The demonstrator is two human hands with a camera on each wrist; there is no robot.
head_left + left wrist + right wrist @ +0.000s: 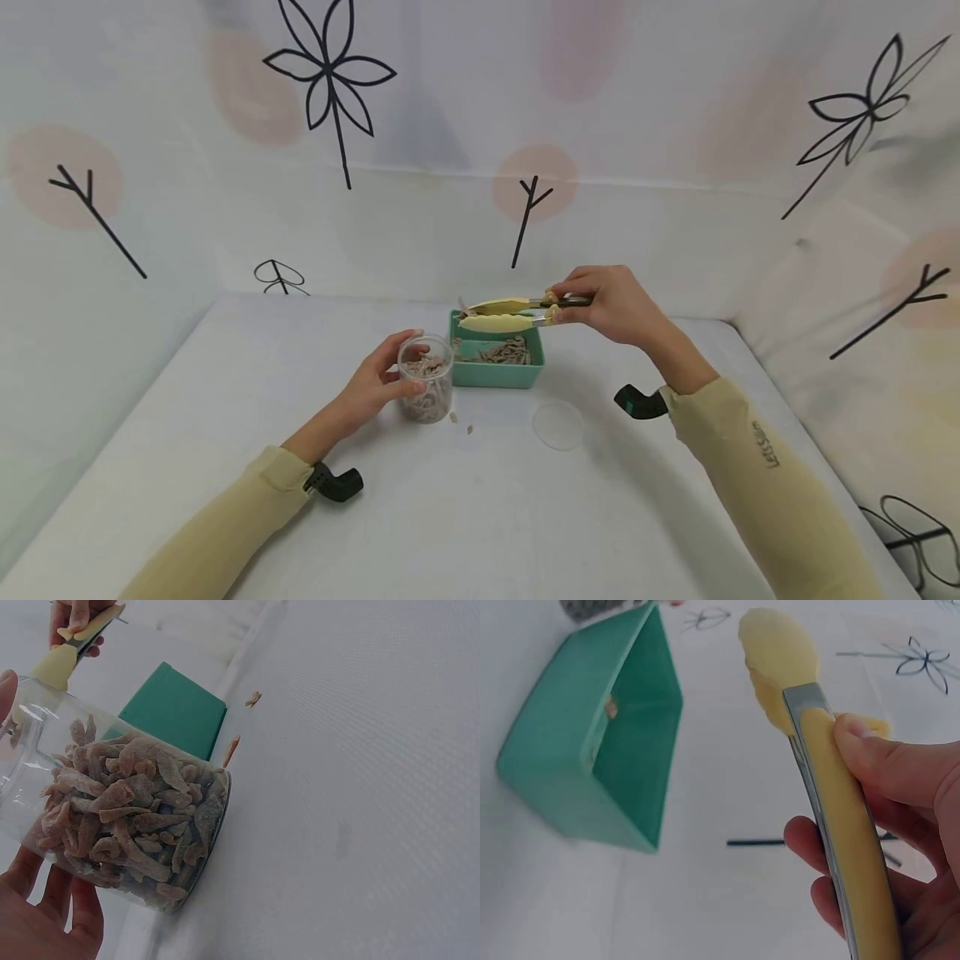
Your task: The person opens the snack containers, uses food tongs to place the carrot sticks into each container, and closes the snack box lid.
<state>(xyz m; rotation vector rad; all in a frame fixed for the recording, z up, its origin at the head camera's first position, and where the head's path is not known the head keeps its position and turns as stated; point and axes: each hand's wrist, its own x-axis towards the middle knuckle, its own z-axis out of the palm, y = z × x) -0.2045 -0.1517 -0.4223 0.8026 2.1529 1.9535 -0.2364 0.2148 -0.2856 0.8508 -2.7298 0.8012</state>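
Observation:
My left hand (372, 383) grips a clear plastic jar (435, 392) standing on the table, its fingers and thumb wrapped round the side. Whitish-brown dried strips (127, 802) fill much of the jar. Above the green box (495, 375), my right hand (611, 304) holds yellow-tipped metal tongs (502, 317) level, with the tips pointing left toward the jar. A few strips (467, 310) show at the tong tips in the head view. More of the same strips (510, 352) lie inside the green box, right behind the jar and to its right.
A round clear lid (558, 425) lies on the white tablecloth (480, 525) in front of the box. Two small crumbs (470, 430) sit beside the jar's base. Behind the table hangs a white cloth with flower drawings (420, 225).

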